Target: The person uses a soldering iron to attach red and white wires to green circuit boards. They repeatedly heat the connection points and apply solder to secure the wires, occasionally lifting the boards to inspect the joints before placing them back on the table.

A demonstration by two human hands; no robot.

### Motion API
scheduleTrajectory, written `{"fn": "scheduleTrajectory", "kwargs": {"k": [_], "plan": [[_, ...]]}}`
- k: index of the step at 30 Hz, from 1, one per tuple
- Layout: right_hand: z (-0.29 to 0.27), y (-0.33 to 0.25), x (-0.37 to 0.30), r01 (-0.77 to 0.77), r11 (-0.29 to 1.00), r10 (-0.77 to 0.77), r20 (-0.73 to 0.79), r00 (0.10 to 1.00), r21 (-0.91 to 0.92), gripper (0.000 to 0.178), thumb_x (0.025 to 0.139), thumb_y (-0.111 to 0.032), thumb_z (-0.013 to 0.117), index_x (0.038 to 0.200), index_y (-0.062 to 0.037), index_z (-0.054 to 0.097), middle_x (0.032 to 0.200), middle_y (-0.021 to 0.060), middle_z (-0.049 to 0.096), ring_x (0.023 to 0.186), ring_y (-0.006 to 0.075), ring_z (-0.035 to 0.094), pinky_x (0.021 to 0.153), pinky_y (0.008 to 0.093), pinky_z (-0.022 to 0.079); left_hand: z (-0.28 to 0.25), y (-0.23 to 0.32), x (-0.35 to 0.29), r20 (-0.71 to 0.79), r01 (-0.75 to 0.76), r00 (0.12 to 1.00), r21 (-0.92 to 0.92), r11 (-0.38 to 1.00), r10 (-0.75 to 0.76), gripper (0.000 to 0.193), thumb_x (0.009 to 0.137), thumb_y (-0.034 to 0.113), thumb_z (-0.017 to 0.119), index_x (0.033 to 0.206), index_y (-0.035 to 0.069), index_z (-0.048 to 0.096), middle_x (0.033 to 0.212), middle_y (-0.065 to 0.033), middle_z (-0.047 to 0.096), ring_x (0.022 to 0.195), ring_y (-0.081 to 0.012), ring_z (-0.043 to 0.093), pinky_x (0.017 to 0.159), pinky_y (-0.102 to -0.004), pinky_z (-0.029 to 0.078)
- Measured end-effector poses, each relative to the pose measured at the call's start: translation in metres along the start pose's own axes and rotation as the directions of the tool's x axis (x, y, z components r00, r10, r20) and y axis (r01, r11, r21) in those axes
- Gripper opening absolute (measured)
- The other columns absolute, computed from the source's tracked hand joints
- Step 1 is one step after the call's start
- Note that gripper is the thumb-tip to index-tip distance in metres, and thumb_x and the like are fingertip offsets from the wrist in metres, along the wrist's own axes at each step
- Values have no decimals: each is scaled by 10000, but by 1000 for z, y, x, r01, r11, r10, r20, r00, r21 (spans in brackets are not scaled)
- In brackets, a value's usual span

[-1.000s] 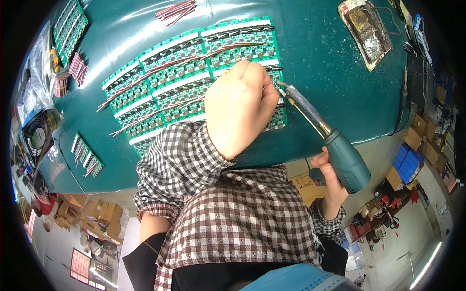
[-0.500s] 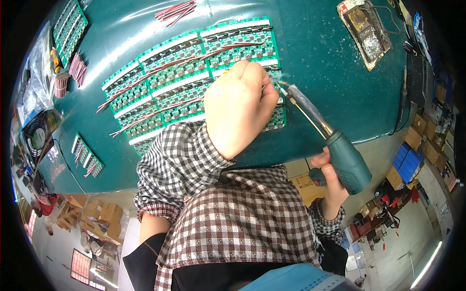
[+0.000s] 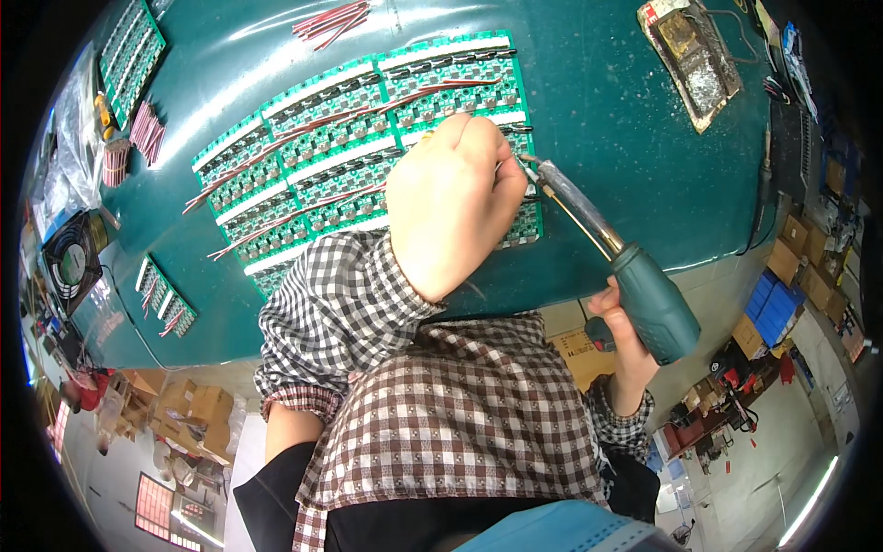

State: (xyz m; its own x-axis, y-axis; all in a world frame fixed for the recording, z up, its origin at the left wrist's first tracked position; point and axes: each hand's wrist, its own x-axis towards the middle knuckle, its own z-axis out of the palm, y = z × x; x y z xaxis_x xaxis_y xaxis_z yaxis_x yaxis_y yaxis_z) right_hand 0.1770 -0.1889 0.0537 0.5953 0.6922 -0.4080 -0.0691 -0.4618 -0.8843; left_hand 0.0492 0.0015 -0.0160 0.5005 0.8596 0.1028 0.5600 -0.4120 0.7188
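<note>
My left hand (image 3: 455,198) is closed, thumb and forefinger pinched together over the right part of a block of green circuit boards (image 3: 340,152). What the pinch holds is hidden by the fingers. My right hand (image 3: 630,336) grips a green-handled soldering gun (image 3: 658,304) from below, at the table's front edge. Its long metal barrel slants up and left, and the tip is close beside my left fingertips, over the boards' right edge. Red and black wires (image 3: 354,115) lie in rows across the boards.
A stained metal tray (image 3: 694,69) with solder residue sits at the far right. Bundled red wires (image 3: 333,23) lie at the back, more wire bundles (image 3: 147,132) at the left. Separate circuit boards (image 3: 166,296) rest on the left side, near a black fan (image 3: 74,262).
The soldering gun has shifted slightly left, its tip coming nearer the left fingertips. My left hand stays in place over the boards.
</note>
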Motion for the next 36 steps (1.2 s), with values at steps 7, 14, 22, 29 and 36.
{"fn": "scheduleTrajectory", "kwargs": {"k": [7,14,22,29,36], "plan": [[-1,-3,0,17,998,-17,-1,1000,56,175,781,27,690,951,30,646,879,114,667,777,167,626,720,304,518,-1,0,0,8,3,1000,-11,1000,-3,136,689,65,702,732,90,575,654,-31,519,551,-212,541,492,-331,433],[-4,2,2,86,993,-83,-46,995,83,289,812,-96,682,1026,82,602,842,127,635,773,215,627,685,328,542,0,0,-1,4,0,1000,-16,1000,0,133,691,66,702,729,88,576,655,-34,522,558,-210,542,499,-333,436],[-8,12,21,95,921,-47,-134,990,378,432,929,-311,563,1100,84,527,832,99,582,752,216,621,616,330,579,1,0,0,6,-9,1000,-11,1000,9,135,687,58,696,715,80,565,641,-36,509,563,-212,537,510,-328,436],[-20,45,74,62,566,-69,-28,997,822,509,957,-507,456,1046,-9,511,800,38,536,777,166,559,552,281,545,-32,2,-5,85,8,996,-66,998,-2,225,717,72,748,895,71,609,736,-41,552,619,-164,555,560,-298,462],[-27,58,86,38,517,-102,18,995,855,488,950,-506,478,1057,-31,507,827,30,537,797,163,530,620,293,515,-68,-19,49,40,-277,961,170,946,275,348,740,157,744,1014,8,590,930,-153,598,836,-330,606,737,-408,488]]}}
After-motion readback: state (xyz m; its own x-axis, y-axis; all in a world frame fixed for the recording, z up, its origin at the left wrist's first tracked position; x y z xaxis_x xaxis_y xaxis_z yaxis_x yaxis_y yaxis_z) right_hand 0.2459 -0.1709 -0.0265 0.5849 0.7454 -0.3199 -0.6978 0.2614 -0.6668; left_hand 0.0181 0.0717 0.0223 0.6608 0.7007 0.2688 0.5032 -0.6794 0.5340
